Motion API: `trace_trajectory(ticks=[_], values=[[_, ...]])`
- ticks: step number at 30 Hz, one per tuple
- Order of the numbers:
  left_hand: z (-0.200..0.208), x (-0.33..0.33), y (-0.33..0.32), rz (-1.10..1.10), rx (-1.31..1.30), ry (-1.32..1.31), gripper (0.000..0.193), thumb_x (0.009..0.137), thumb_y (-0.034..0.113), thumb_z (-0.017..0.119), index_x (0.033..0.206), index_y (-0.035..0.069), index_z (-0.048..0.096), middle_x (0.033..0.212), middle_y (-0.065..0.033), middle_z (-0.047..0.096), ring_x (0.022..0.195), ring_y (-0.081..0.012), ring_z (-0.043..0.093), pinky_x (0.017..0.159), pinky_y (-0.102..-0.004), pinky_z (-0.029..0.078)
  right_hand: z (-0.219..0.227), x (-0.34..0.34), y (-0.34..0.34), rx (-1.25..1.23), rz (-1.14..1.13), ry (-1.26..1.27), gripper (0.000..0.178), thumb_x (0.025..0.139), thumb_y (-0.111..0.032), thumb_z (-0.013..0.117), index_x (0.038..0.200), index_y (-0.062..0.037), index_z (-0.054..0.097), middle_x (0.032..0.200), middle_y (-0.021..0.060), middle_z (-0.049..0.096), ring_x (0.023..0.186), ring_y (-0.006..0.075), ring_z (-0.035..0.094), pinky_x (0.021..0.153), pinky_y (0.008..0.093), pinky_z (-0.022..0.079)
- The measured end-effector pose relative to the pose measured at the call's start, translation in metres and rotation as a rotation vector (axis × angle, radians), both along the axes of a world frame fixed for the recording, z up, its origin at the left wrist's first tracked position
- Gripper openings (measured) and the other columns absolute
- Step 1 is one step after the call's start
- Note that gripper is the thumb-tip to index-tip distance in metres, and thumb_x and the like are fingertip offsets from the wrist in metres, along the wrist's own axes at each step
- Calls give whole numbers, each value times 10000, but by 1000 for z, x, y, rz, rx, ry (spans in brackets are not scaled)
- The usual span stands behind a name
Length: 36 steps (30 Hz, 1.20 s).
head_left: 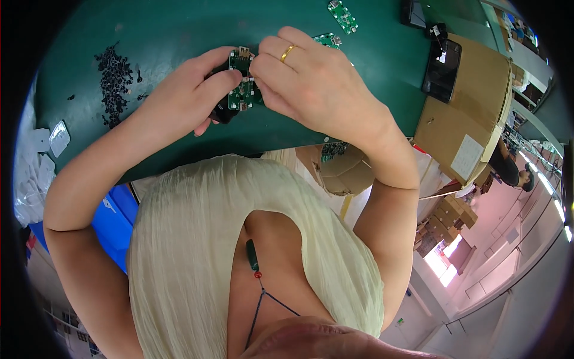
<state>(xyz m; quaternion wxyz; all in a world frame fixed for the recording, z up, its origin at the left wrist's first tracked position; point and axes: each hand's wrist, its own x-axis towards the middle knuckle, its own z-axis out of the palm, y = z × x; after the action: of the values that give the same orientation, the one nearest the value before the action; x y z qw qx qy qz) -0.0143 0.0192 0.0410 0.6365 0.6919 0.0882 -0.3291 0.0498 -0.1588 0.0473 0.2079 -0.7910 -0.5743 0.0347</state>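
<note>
One green rectangular circuit board [240, 97], above a black plastic piece [223, 113], is clasped in the left-hand grip [200, 84]. The right-hand grip [311, 78] is bunched narrow at the board's right edge; whether it holds anything is hidden. Small black parts [113, 84] lie heaped left of both on the dark green tabletop [173, 36].

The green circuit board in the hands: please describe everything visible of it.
The circuit board is narrow and green, with small components and metallic connectors at both ends. It points lengthwise away from the body, over a black part. The left hand grips it, thumb on top; the right hand is at its right edge, contact partly hidden.
</note>
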Motion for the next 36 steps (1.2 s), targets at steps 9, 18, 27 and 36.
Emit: trace_trajectory(ticks=[9,18,27,36], values=[[-4,0,-4,-12,28,-5,305,870,229,417,1073,19,505,600,-33,502,387,-107,433,399,-254,380,1,1,1,-93,22,-10,184,622,-97,634,775,-36,551,783,49,527,771,193,517,598,274,479],[-10,0,-7,-25,46,-20,314,868,243,426,1094,38,501,607,-33,514,392,-109,443,398,-261,383,7,-2,5,-190,35,-7,175,652,-113,625,792,-21,574,793,64,555,789,198,529,616,268,484],[-13,-1,-11,-38,113,-36,263,863,232,369,962,19,486,609,-82,530,411,-166,491,419,-296,399,1,-11,10,-223,-17,-68,187,611,-60,599,770,-19,509,778,69,509,749,214,512,597,284,471],[-18,0,-9,44,-41,146,265,875,237,360,949,17,488,563,-66,493,382,-122,444,400,-254,374,-10,-18,13,-205,-62,-62,199,625,-78,618,762,-19,487,751,78,508,746,219,522,597,289,468]])
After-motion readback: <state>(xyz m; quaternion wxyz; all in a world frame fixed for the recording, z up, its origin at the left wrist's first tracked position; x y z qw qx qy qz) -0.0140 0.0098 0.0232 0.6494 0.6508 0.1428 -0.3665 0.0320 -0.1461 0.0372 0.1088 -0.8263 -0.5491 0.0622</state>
